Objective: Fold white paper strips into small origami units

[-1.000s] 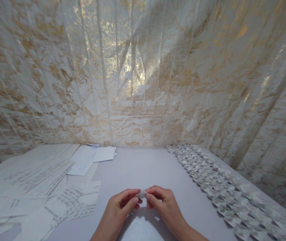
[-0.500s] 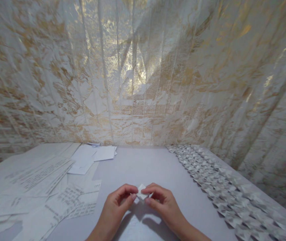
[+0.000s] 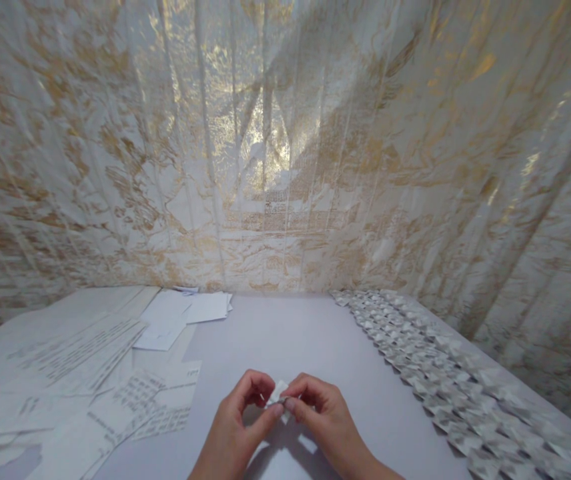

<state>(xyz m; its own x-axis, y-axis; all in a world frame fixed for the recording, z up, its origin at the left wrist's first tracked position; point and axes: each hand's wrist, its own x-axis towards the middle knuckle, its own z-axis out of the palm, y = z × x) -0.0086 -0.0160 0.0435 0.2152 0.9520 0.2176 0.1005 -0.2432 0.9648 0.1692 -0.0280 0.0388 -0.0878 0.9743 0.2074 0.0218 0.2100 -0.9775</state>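
Note:
Between both hands, above the table, is a small white folded paper piece [image 3: 280,391] with a pointed top corner. My left hand [image 3: 245,413] pinches its left side, the thumb pressed along its lower front. On the other side, my right hand [image 3: 318,407] grips it between thumb and index finger. The thumbs nearly meet in front of it, and the fingertips cover part of its folds. Rows of similar folded paper pieces [image 3: 435,373] lie along the right side of the table.
Printed paper sheets [image 3: 90,353] overlap across the left of the table [image 3: 285,333]. Blank white papers [image 3: 165,320] lie at the back left. A white and gold curtain [image 3: 285,167] hangs right behind the table's far edge.
The folded paper was bunched small at first, then showed a flat diamond face; now it is tilted, with both thumbs drawn together in front of it. The papers on the table stayed put.

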